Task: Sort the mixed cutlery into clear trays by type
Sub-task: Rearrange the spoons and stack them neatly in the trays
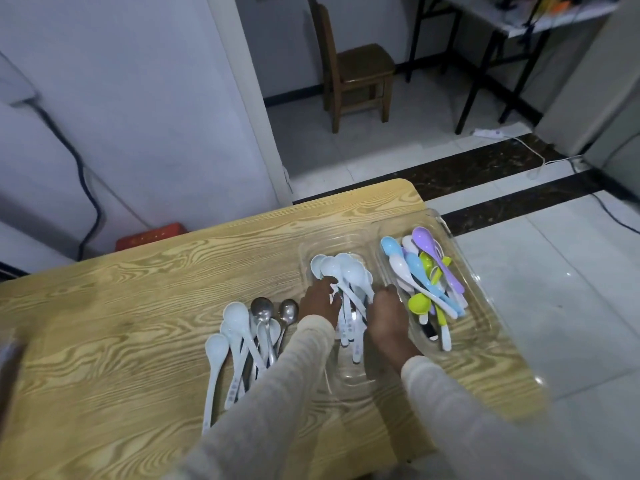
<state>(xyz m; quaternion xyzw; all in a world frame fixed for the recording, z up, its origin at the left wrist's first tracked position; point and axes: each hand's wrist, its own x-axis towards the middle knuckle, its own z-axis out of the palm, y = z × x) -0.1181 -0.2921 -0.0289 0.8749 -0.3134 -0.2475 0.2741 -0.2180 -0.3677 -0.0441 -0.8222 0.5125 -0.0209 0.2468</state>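
Note:
Two clear trays sit side by side on the wooden table (121,323). The left clear tray (349,379) holds several white spoons (341,268). The right clear tray (485,327) holds several coloured plastic spoons (424,275). A loose pile of white spoons (235,327) with two metal spoons (263,308) lies on the table left of the trays. My left hand (320,299) is in the left tray, fingers curled round white spoon handles. My right hand (389,317) reaches into the same tray beside them, fingers bent down among the handles; its grip is hidden.
The table's right edge runs just past the right tray, with tiled floor (554,289) beyond. A wooden chair (353,64) stands in the doorway behind. A red object (152,235) lies below the table's far edge, near a black cable (86,188) on the wall.

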